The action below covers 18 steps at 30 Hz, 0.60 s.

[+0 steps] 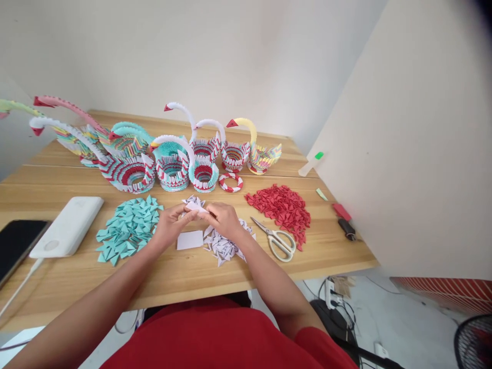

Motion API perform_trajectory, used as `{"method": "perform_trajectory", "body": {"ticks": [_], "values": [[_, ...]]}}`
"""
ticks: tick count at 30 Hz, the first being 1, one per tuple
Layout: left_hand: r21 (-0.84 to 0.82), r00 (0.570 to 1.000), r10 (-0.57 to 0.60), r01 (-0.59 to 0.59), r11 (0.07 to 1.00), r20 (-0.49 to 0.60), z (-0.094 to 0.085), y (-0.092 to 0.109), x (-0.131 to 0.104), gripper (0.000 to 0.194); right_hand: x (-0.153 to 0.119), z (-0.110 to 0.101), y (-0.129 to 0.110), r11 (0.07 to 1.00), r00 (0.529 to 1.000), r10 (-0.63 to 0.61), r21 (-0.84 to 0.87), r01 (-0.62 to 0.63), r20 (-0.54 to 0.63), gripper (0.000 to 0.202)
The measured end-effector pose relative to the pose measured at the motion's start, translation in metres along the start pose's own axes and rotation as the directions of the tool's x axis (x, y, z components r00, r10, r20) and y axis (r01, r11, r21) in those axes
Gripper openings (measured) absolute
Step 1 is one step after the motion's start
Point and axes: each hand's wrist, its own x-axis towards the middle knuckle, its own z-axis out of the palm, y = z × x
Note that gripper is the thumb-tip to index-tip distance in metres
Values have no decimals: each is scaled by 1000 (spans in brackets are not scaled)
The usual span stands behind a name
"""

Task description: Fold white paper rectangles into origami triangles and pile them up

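Note:
Between both hands is a small piece of white paper (197,207), partly folded, held above the table. My left hand (171,224) pinches its left side with thumb and fingers. My right hand (224,219) grips its right side, fingers closed. Below them lies a flat white paper rectangle (189,240). A heap of folded white paper pieces (224,247) is partly under my right wrist, and a few more white pieces (191,200) lie just behind my hands. Turquoise folded pieces (130,228) are piled to the left, red folded pieces (282,209) to the right.
Several paper swans (130,171) stand along the back, with a red and white paper ring (231,182) before them. Scissors (279,241) lie right of my hands. A white power bank (67,225) and a phone (19,243) are at left; a glue tube (311,164) is near the wall.

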Motion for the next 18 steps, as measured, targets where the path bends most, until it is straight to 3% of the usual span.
{"method": "perform_trajectory", "body": {"ticks": [6, 11, 15, 18], "values": [[-89, 997, 25, -32, 996, -70, -5, 10, -4, 23, 1, -8, 0, 998, 997, -53, -18, 52, -57, 32], [-152, 999, 54, -53, 987, 1, -7, 10, -5, 23, 0, -19, 1, 993, 977, -119, -9, 119, -178, 22], [-211, 998, 53, -46, 976, 28, -6, 12, -4, 26, -1, -16, -3, 985, 974, -129, 86, 147, -185, 27], [-212, 999, 33, -33, 977, -2, -6, 16, -3, 28, -2, -11, -5, 966, 981, -56, 239, 100, -185, 29]]}}
